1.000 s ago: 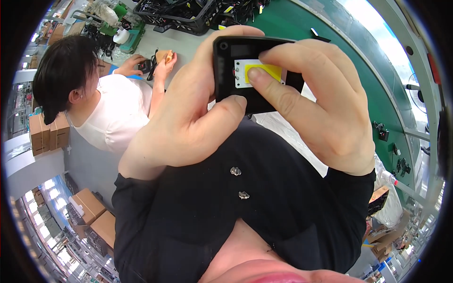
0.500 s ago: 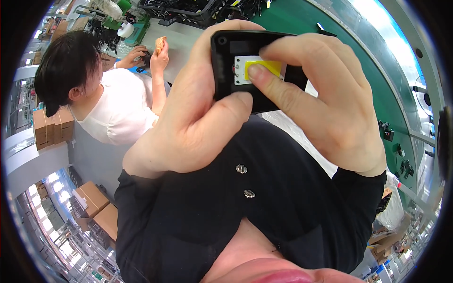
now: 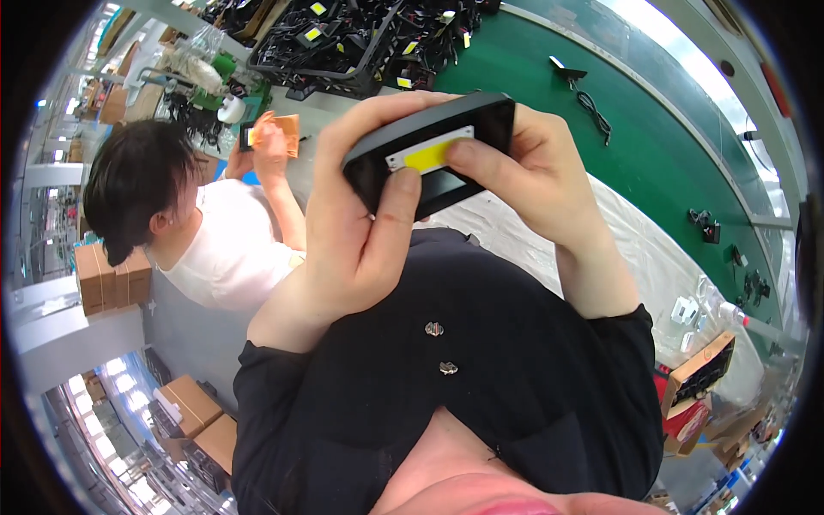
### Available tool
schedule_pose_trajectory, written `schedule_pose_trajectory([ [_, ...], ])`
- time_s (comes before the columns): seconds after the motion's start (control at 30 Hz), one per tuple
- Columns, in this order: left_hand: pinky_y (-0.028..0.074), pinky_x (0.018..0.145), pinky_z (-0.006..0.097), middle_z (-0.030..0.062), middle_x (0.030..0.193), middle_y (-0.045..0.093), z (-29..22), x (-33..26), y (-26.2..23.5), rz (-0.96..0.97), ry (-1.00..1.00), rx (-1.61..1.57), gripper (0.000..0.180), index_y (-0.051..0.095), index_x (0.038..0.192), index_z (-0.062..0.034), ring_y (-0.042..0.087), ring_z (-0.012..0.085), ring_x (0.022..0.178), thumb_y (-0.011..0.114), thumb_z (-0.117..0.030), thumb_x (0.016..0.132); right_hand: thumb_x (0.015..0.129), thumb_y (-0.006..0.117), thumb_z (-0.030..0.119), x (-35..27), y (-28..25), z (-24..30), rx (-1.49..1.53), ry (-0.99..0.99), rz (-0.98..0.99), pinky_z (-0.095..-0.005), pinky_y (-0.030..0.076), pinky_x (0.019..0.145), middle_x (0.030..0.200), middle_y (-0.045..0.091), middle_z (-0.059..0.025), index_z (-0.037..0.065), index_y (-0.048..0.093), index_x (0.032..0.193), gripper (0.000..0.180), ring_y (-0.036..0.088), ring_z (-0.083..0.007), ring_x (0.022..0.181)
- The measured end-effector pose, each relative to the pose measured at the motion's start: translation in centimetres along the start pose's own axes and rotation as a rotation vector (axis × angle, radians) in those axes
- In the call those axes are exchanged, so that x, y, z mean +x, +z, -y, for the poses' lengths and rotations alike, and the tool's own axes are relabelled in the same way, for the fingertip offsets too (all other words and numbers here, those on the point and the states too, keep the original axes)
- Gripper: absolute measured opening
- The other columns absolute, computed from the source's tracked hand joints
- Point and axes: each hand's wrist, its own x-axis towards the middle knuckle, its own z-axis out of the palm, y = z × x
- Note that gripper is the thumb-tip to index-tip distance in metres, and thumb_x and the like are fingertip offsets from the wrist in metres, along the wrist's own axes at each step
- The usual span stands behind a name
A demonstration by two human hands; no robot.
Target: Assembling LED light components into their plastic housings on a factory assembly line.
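Both my hands hold a small black lamp housing [image 3: 429,122], tilted with its open side toward me. Inside it lies a white LED plate [image 3: 468,135] with a yellow light panel [image 3: 426,158]. My left hand [image 3: 356,232] wraps the housing's left end, its fingers behind and its thumb on the plate's lower left corner. The right end is gripped by my right hand [image 3: 536,172], whose thumb presses on the right part of the yellow panel. Fingers behind the housing are partly hidden.
A black crate [image 3: 371,81] full of lamps and cables stands at the back. On the green table [image 3: 515,77] lie a lamp with a coiled cable [image 3: 592,116] and white sheeting [image 3: 639,225]. At left, a co-worker [image 3: 236,245] handles an orange cloth [image 3: 287,133]. Cardboard boxes [image 3: 190,405] stand at lower left.
The housing has moved lower and turned, its right end now higher. My left thumb has come onto the plate. The right fingers have left the housing's inside and gone round its right end.
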Motion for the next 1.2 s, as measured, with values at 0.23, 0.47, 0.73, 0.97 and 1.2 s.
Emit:
schedule_pose_trajectory([
  [0.23, 0.041, 0.093, 0.034, 0.0227, 0.116, 0.052, 1.2, 0.8, 0.2, -0.003, 0.339, 0.174, 0.035, 0.034, 0.121, 0.0044, 0.055, 0.0265, 0.105, 0.045, 0.006, 0.088, 0.08, 0.066, 0.01, 0.1, 0.8, 0.6, -0.096, -0.232, -0.071, -0.0262, 0.039, 0.053, 0.063, 0.055, -0.0057, -0.002, 0.065, 0.08, 0.012, 0.049, -0.0109, 0.059],
  [0.47, 0.043, 0.082, 0.026, 0.0119, 0.101, 0.057, 2.5, 0.6, 0.3, -0.115, 0.209, 0.357, 0.026, 0.045, 0.115, 0.0005, 0.056, 0.0158, 0.092, 0.049, 0.0, 0.089, 0.081, 0.065, 0.015, 0.0, 0.2, -1.0, -0.315, -0.116, -0.147, -0.0276, 0.036, 0.05, 0.061, 0.054, -0.006, -0.001, 0.063, 0.077, 0.017, 0.046, -0.0134, 0.053],
  [0.73, 0.047, 0.058, 0.027, 0.0088, 0.092, 0.059, 9.5, 5.6, -4.1, -0.034, -0.113, 0.539, 0.025, 0.05, 0.112, -0.0051, 0.057, 0.0129, 0.065, 0.052, -0.006, 0.087, 0.08, 0.063, 0.014, -5.0, -5.9, -6.6, -0.688, 0.187, -0.149, -0.0289, 0.045, 0.066, 0.099, 0.06, -0.0092, 0.004, 0.059, 0.114, 0.036, 0.058, -0.0162, 0.08],
  [0.97, 0.018, 0.108, 0.045, 0.0332, 0.138, 0.022, 20.9, 17.2, -17.9, -0.456, -0.007, 1.159, 0.086, 0.022, 0.135, 0.0097, 0.019, 0.0427, 0.13, 0.06, -0.045, 0.082, 0.082, 0.061, 0.016, -7.7, -10.1, -12.2, -0.726, 0.495, -0.186, -0.0327, 0.048, 0.077, 0.097, 0.063, -0.011, 0.005, 0.057, 0.116, 0.037, 0.062, -0.022, 0.084],
  [1.2, 0.045, 0.072, 0.025, 0.0126, 0.117, 0.042, 21.6, 11.2, -9.4, -0.179, -0.081, 0.573, 0.038, 0.046, 0.118, -0.001, 0.053, 0.0127, 0.079, 0.058, -0.01, 0.084, 0.081, 0.061, 0.02, -0.1, -21.3, -20.5, -0.903, 0.601, -0.36, -0.0382, 0.045, 0.087, 0.112, 0.056, -0.0178, 0.008, 0.037, 0.135, 0.06, 0.056, -0.031, 0.102],
])
